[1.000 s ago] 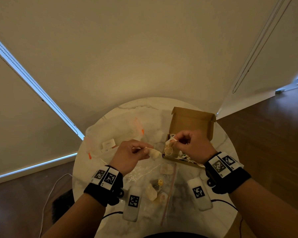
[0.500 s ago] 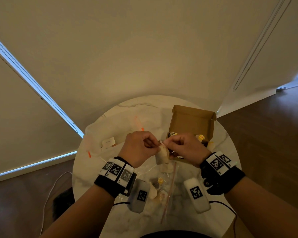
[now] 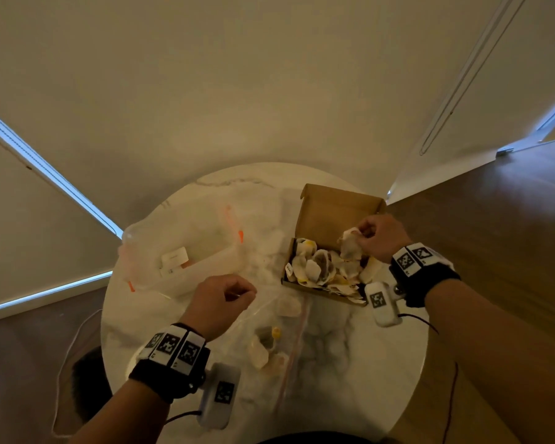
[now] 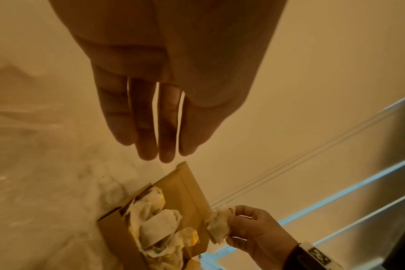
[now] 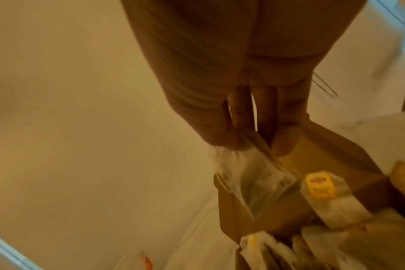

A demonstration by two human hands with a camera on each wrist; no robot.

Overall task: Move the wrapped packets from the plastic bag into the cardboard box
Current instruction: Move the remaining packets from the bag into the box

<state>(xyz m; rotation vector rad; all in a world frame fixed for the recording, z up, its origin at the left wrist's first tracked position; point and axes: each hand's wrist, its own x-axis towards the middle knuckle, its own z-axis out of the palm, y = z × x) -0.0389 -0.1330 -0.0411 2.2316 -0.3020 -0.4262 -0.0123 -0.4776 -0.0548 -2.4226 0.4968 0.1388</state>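
Observation:
My right hand [image 3: 362,233] pinches a wrapped packet [image 3: 350,248] by its top edge, hanging it just above the right side of the open cardboard box [image 3: 334,213]. In the right wrist view the packet [image 5: 254,180] dangles from thumb and fingertips over the box [image 5: 335,146]. Several packets [image 3: 318,267] fill the box. My left hand [image 3: 241,293] hovers over the clear plastic bag [image 3: 289,341] with relaxed fingers [image 4: 150,127], holding nothing. A few packets [image 3: 260,357] lie inside the bag.
A clear plastic container [image 3: 180,251] with orange clips sits at the back left of the round marble table [image 3: 350,363]. The box lid stands open toward the wall. Cables trail off the table's near edge. A dark object [image 3: 87,379] lies on the floor at left.
Half a second ago both hands held the packet together at mid-table. My right hand has carried it right, over the box. My left hand let go and drew back left.

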